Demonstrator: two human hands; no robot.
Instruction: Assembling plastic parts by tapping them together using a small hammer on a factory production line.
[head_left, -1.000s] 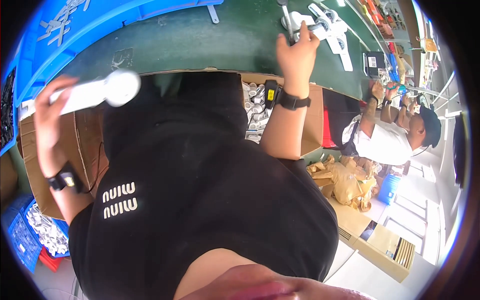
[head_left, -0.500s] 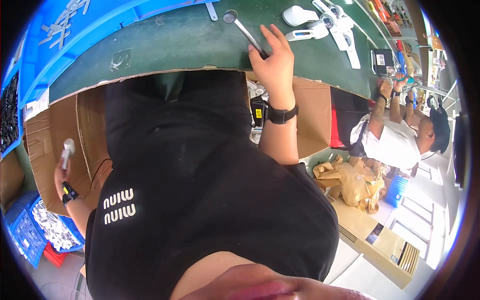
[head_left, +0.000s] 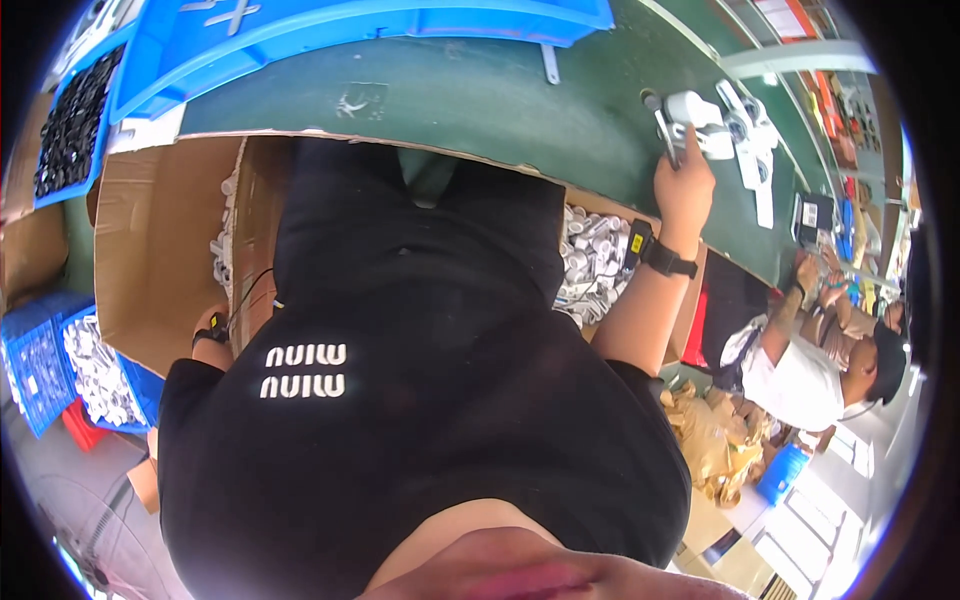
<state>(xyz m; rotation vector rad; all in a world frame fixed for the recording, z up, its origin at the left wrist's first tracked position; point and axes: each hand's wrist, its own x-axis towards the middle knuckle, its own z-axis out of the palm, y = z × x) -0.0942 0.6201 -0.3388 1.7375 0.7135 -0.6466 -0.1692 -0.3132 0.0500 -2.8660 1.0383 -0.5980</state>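
My right hand is at the far right of the green table. It grips a slim metal rod with a round, cup-like head, and a finger reaches up to a white plastic part with a rounded end. Beside that lie several more white parts in a cluster. My left hand hangs low on the left, at the cardboard box. Its fingers are hidden, so whatever it holds, if anything, does not show.
A blue tray with grey strips stands on the green table. At left is a blue bin of black pieces. White parts fill a box below the table edge and a blue crate. A co-worker sits at right.
My right hand has carried the metal rod right to the white parts. My left hand, which held a white round-headed part up, has moved inward by the box; that part is out of sight.
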